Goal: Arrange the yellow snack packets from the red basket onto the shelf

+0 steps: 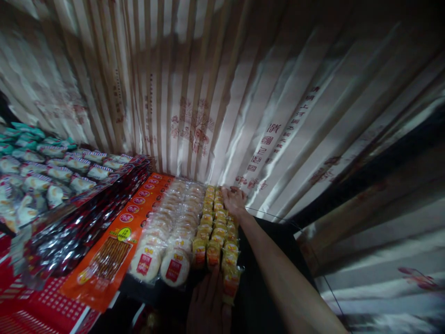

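Observation:
Rows of small snack packets in yellow wrappers point(219, 227) stand on a black tabletop point(267, 269). At their far end, my right hand point(234, 198) touches the last packets with fingers apart and somewhat bent. My left hand point(208, 301) is at the near end, its fingers stretched out against the front packets; the shadow hides part of it. One yellow packet point(230, 284) sticks out at the near right, beside the left fingers. Left of these rows are two rows of round white rice crackers point(175, 266) in clear wrappers.
Further left lie an orange snack bag point(100, 264), a stack of dark red shiny packets point(76, 232) and many white wrapped snacks point(62, 171). A red plastic basket point(52, 301) is at the lower left. A printed pleated curtain point(198, 93) hangs behind, with a dark pole point(365, 171) at right.

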A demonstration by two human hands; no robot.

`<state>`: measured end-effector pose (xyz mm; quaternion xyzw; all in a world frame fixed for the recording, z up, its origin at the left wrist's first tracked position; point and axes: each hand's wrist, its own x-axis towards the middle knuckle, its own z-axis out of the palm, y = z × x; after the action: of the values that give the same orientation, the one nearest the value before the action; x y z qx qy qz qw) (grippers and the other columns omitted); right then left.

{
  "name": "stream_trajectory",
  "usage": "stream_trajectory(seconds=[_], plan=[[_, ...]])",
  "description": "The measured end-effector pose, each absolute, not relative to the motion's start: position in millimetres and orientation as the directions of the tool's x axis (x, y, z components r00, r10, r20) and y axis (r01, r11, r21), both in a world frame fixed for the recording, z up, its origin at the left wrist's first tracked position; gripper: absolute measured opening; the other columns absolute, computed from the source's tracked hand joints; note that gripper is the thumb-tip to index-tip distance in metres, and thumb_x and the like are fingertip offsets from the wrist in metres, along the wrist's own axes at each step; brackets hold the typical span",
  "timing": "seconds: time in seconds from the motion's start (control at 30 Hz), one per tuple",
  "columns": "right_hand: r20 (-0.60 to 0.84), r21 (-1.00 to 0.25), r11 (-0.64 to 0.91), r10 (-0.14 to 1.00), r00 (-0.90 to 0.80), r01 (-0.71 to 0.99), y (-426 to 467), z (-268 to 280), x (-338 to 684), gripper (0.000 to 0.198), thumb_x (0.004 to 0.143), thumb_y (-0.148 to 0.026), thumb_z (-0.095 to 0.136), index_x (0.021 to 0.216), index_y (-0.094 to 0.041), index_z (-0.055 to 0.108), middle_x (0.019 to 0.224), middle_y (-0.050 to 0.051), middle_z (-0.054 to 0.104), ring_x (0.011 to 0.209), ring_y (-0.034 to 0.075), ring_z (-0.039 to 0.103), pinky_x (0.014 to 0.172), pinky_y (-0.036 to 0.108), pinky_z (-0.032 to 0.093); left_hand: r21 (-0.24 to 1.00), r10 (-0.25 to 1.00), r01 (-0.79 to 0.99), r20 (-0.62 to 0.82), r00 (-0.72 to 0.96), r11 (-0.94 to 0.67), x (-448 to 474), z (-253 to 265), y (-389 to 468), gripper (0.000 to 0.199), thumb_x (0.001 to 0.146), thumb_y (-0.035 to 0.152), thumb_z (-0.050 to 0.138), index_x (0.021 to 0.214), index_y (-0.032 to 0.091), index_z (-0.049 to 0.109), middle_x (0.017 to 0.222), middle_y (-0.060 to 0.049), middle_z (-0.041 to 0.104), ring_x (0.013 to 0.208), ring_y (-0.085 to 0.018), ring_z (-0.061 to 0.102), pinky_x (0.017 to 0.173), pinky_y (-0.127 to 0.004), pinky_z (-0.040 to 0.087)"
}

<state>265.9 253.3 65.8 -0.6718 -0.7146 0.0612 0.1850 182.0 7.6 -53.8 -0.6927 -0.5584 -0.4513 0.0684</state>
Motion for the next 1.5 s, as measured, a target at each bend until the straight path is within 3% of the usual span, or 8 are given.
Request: stream_trajectory(seconds=[0.2,0.33,0.5,0.7,0.93,1.13,1.3,1.5], plan=[[0.321,-0.399,0.231,0.942,-0.1,0.887,248.7,67.3,274.9,0.048,0.093,-0.039,0.023,0.107,-0.02,0.065,0.107,0.007,0.066,0.118,0.023,0.043,0.103,0.043,0.027,0.446,0.738,0.829,0.672,-0.061,-0.338,181.6,-37.5,6.4,0.045,0.094,0.032,0.025,0.133,0.019,0.043,0.129,-0.001,0.055,0.119,-0.015,0.047,0.092,-0.028,0.039],[0.442,-0.438,0.362,0.884,-0.153,0.823,221.4,76.0,289.9,0.033,0.085,-0.038,0.044,0.095,-0.017,0.067,0.094,0.007,0.069,0.099,0.022,0.056,0.092,0.035,0.042,0.436,0.764,0.839,0.644,-0.037,-0.327,177.8,-27.9,2.9,0.043,0.093,0.028,0.027,0.13,0.016,0.047,0.133,-0.002,0.051,0.121,-0.015,0.046,0.092,-0.029,0.039],[0.351,-0.312,0.515,0.843,-0.406,0.798,168.9,85.5,300.8,0.016,0.081,-0.032,0.055,0.08,-0.021,0.067,0.072,0.002,0.068,0.074,0.018,0.062,0.082,0.035,0.045,0.377,0.775,0.867,0.631,0.017,-0.327,171.5,-18.5,0.6,0.041,0.09,0.023,0.034,0.129,0.015,0.047,0.135,-0.003,0.049,0.123,-0.015,0.043,0.092,-0.028,0.039],[0.288,-0.228,0.528,0.839,-0.461,0.818,153.5,73.9,290.8,0.025,0.072,-0.023,0.07,0.096,-0.022,0.065,0.088,0.004,0.07,0.1,0.026,0.058,0.091,0.044,0.038,0.347,0.803,0.878,0.592,0.067,-0.329,168.5,-13.6,-0.4,0.046,0.087,0.016,0.035,0.133,0.011,0.04,0.139,-0.005,0.043,0.132,-0.016,0.032,0.098,-0.03,0.038],[0.275,-0.258,0.542,0.835,-0.477,0.8,162.5,68.0,283.7,0.016,0.078,-0.03,0.064,0.092,-0.021,0.066,0.084,0.004,0.069,0.087,0.021,0.061,0.088,0.039,0.041,0.38,0.82,0.877,0.571,0.028,-0.295,170.5,-16.5,-0.5,0.046,0.088,0.017,0.036,0.134,0.013,0.04,0.138,-0.005,0.044,0.131,-0.016,0.034,0.093,-0.029,0.043],[0.274,-0.263,0.356,0.919,-0.284,0.897,163.9,67.6,294.2,0.032,0.079,-0.039,0.06,0.107,-0.023,0.063,0.094,0.005,0.07,0.105,0.026,0.055,0.093,0.045,0.036,0.397,0.826,0.871,0.563,0.017,-0.289,172.6,-15.6,-0.5,0.046,0.089,0.019,0.035,0.134,0.013,0.041,0.137,-0.007,0.046,0.13,-0.017,0.037,0.091,-0.029,0.044],[0.212,-0.291,0.395,0.915,-0.344,0.871,168.1,63.4,278.2,0.024,0.08,-0.031,0.06,0.103,-0.024,0.066,0.098,0.005,0.07,0.115,0.024,0.049,0.099,0.045,0.029,0.474,0.836,0.849,0.544,-0.075,-0.232,178.0,-15.4,-1.1,0.043,0.09,0.018,0.034,0.132,0.017,0.043,0.137,-0.004,0.047,0.128,-0.016,0.039,0.091,-0.029,0.044],[0.235,-0.354,0.434,0.899,-0.37,0.828,170.8,60.3,280.3,0.024,0.083,-0.029,0.054,0.104,-0.024,0.066,0.101,0.004,0.07,0.112,0.021,0.052,0.1,0.04,0.033,0.433,0.851,0.868,0.525,-0.025,-0.242,177.1,-19.8,0.7,0.043,0.09,0.019,0.035,0.131,0.016,0.044,0.138,-0.004,0.045,0.128,-0.016,0.039,0.091,-0.03,0.044]])
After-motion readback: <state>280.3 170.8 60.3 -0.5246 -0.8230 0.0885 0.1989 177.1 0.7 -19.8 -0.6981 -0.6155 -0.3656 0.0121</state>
